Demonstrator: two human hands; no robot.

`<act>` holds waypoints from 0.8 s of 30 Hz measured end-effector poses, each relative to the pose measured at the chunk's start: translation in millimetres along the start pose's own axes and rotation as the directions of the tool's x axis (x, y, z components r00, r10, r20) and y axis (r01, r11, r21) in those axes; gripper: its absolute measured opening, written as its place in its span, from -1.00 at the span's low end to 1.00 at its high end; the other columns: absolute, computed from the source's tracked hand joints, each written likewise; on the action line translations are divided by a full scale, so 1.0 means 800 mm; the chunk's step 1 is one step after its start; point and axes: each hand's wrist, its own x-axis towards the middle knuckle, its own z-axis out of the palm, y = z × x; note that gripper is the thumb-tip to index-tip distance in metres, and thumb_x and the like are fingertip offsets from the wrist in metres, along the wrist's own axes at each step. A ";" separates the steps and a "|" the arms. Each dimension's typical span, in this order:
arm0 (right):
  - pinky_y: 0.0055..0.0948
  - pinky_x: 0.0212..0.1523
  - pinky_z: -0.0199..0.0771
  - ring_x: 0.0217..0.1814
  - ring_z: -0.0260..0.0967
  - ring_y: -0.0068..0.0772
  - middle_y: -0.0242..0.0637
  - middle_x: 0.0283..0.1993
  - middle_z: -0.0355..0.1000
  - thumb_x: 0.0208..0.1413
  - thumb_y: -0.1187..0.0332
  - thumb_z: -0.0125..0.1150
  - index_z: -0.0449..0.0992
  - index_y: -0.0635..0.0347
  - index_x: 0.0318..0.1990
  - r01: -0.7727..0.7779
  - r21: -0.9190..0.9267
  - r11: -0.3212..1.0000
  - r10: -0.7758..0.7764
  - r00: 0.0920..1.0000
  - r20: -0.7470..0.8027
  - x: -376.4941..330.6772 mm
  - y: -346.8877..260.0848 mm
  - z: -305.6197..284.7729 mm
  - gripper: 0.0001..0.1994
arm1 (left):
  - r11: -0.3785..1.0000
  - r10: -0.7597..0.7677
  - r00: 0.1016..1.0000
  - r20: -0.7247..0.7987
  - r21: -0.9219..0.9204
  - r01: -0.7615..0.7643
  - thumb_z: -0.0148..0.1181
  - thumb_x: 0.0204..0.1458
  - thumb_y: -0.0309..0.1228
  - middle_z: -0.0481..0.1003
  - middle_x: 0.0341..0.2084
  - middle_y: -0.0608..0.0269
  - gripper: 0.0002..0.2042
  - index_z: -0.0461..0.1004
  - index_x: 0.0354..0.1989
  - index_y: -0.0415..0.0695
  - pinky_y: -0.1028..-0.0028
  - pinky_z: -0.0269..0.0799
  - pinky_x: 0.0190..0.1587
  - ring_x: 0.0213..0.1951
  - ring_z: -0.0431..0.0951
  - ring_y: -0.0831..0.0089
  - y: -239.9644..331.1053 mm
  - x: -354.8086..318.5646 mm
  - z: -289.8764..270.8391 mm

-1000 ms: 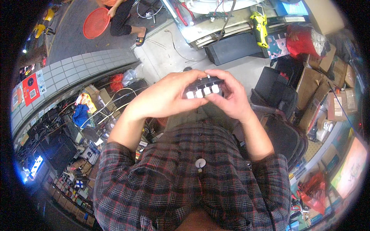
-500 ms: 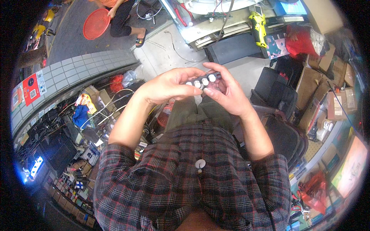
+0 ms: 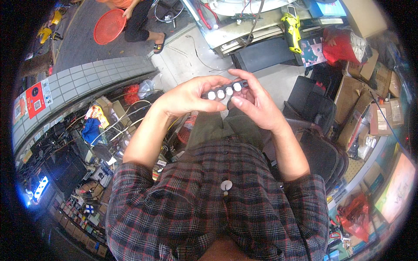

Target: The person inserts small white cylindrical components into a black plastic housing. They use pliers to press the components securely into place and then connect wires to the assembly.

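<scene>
Both of my hands hold a small dark bar-shaped part (image 3: 226,90) with several round white buttons along it, in front of my chest. My left hand (image 3: 187,96) grips its left end from below and behind, the thumb lying over the top edge. My right hand (image 3: 254,103) wraps the right end, its thumb pressed just under the white buttons. I wear a plaid shirt (image 3: 217,204) and olive trousers (image 3: 213,128).
A workbench (image 3: 244,26) with cables, tools and a yellow drill (image 3: 292,24) stands ahead. Cardboard boxes (image 3: 361,95) and a black bag (image 3: 311,102) lie to the right. Cluttered shelves and wires (image 3: 87,143) fill the left. Another person sits by a red basket (image 3: 109,26) at the top.
The part has tilted and shifted slightly as my fingers reworked their grip; my right thumb has come down under the buttons. Both hands stay on it.
</scene>
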 end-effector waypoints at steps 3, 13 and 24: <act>-0.48 -0.01 0.46 -0.09 0.40 -0.54 -0.32 -0.02 0.39 0.32 0.32 0.22 0.18 0.18 0.41 -0.061 0.027 0.998 0.061 0.998 0.033 0.001 -0.003 -0.007 -0.43 | 1.000 0.004 1.000 0.010 -0.025 -0.004 0.33 0.10 -0.58 0.51 0.07 0.26 -0.43 0.30 0.31 -0.28 0.47 0.42 0.16 0.08 0.49 0.54 -0.001 -0.002 0.000; -0.43 0.08 0.42 0.06 0.37 -0.52 -0.27 0.11 0.40 0.37 0.28 0.12 0.22 0.24 0.39 0.061 -0.027 0.998 -0.063 0.997 -0.054 -0.006 0.003 0.016 -0.49 | 0.981 0.075 0.992 -0.098 0.187 -0.056 0.34 0.11 -0.54 0.51 0.02 0.28 -0.43 0.30 0.30 -0.28 0.49 0.43 0.13 0.05 0.47 0.57 -0.009 -0.008 0.011; -0.36 0.10 0.47 0.16 0.44 -0.25 -0.09 0.18 0.43 0.26 0.33 0.23 0.35 0.28 0.32 0.296 -0.283 0.912 -0.305 0.952 0.014 -0.004 -0.005 0.008 -0.49 | 0.899 0.117 0.987 -0.110 0.435 -0.058 0.37 0.06 -0.49 0.53 -0.12 0.26 -0.43 0.32 0.25 -0.28 0.49 0.48 -0.09 -0.11 0.50 0.56 0.025 -0.026 0.031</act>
